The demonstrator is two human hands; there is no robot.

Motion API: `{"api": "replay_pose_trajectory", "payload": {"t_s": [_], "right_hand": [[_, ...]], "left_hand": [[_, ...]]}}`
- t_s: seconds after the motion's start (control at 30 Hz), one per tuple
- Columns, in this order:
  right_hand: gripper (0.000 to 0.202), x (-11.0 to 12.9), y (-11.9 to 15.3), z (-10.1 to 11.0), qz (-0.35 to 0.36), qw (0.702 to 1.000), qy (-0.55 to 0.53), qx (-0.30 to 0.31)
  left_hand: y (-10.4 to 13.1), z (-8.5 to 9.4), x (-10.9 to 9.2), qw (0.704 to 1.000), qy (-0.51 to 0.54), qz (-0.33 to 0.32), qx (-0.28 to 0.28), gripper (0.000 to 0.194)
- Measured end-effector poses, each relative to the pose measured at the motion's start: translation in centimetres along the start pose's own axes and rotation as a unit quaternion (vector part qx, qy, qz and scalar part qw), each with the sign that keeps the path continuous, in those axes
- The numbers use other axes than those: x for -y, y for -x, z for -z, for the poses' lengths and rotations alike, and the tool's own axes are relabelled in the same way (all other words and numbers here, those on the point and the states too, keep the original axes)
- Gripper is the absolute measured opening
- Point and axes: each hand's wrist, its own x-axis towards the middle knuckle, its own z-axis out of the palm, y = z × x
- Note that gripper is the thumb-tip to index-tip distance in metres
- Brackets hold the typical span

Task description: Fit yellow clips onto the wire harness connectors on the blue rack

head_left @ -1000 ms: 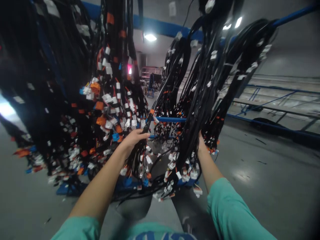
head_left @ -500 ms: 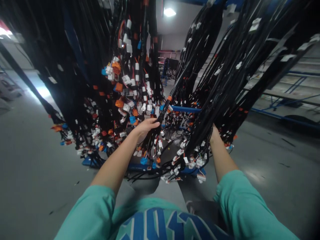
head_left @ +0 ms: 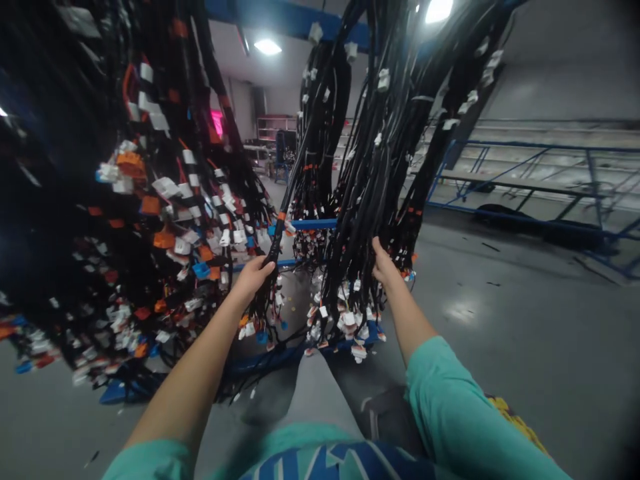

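My left hand (head_left: 254, 279) is closed around a black wire harness (head_left: 276, 248), its thumb lying along the cable just below a band of orange tape. That harness slants up towards the top of a hanging rack, and its lower branches hang below my hand with white and blue connectors. My right hand (head_left: 383, 265) touches the right side of a thick bundle of black harnesses (head_left: 357, 193), thumb up. Its other fingers are hidden behind the cables. White connectors (head_left: 349, 320) dangle at the bundle's lower end.
A dense mass of harnesses with orange, white and blue connectors (head_left: 165, 240) hangs at the left. The rack has a blue top beam (head_left: 285, 17) and a blue base bar (head_left: 270, 360) near my leg. A blue frame trolley (head_left: 540, 177) stands on the right.
The view has swung to the right and the hanging bundles appear further left. My left hand still grips the harness. My right hand's thumb now shows at the bundle's side.
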Motion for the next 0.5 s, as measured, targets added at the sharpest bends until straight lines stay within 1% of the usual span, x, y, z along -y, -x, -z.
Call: {"api": "replay_pose_trajectory", "payload": {"t_s": [0.07,0.13,0.23,0.37,0.5], "right_hand": [[0.031,0.5,0.9,-0.2,-0.009,0.999,-0.002,0.034],[0.033,0.8,1.8,-0.5,-0.014,0.998,-0.009,0.066],[0.027,1.2,2.7,-1.1,-0.048,0.993,-0.047,0.094],[0.021,1.5,3.2,-1.5,-0.106,0.982,-0.098,0.124],[0.014,1.2,3.0,-1.4,-0.119,0.974,-0.123,0.149]], "left_hand": [[-0.4,-1.1,0.3,1.0,0.013,0.012,0.009,0.04],[-0.6,-2.3,0.6,0.999,0.027,0.024,0.021,0.043],[-1.0,-4.3,0.9,0.997,0.049,0.044,0.044,0.048],[-1.6,-6.9,1.5,0.993,0.077,0.065,0.068,0.051],[-2.0,-8.9,2.4,0.99,0.089,0.067,0.082,0.052]]}}
